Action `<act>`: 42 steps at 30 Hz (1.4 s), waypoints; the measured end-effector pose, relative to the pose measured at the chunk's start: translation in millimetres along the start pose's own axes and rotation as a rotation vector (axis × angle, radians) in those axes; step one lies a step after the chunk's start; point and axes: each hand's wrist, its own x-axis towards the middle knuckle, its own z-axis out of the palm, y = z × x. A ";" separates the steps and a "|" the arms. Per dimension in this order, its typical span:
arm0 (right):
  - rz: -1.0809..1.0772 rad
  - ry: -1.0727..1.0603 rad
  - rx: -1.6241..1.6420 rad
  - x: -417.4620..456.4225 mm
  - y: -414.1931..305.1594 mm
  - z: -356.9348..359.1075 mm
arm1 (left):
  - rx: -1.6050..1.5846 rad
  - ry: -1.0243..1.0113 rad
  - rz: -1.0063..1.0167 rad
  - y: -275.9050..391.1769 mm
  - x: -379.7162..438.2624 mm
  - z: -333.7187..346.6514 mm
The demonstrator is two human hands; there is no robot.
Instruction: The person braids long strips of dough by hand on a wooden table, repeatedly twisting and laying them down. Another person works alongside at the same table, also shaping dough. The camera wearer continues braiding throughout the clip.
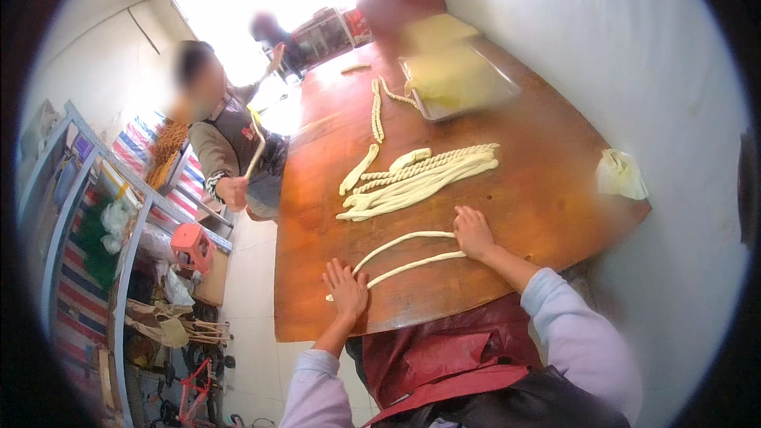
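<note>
Two thin strands of pale dough lie side by side on the brown wooden table [535,249], an upper one [404,236] bowed away from me and a lower one [416,263]. My left hand [346,290] rests flat over their left ends, fingers a little apart. Over their right ends lies my right hand [474,232], palm down. Whether the strands join beneath either hand is hidden. Beyond my hands sit a bundle of smooth dough strands [410,193], twisted dough ropes [440,160] and thick dough pieces [359,169].
Across the table's left edge, a co-worker [232,125] holds up a dough strand [257,148]. Farther back are more twisted dough [376,110] and a metal tray [469,80]. A pale cloth or bag [620,175] sits at the right corner. Metal shelving [128,249] stands left.
</note>
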 end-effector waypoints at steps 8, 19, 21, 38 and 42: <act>0.048 -0.218 0.241 -7.2 -10.5 -33.1 | -0.294 -0.029 -0.087 -2.6 -56.3 0.1; 0.050 -0.243 0.271 -17.1 -5.6 -18.9 | -0.244 -0.125 -0.009 22.2 -69.6 -9.9; 0.002 0.171 0.025 7.7 -7.7 -2.1 | -0.113 -0.040 -0.126 36.4 -10.1 -2.0; -0.239 -0.108 0.208 -71.0 -22.3 -11.7 | -0.029 -0.241 0.321 53.1 -73.0 -21.3; -0.052 -0.007 0.143 -7.8 -18.4 -17.5 | -0.339 -0.106 -0.004 30.9 -32.1 29.3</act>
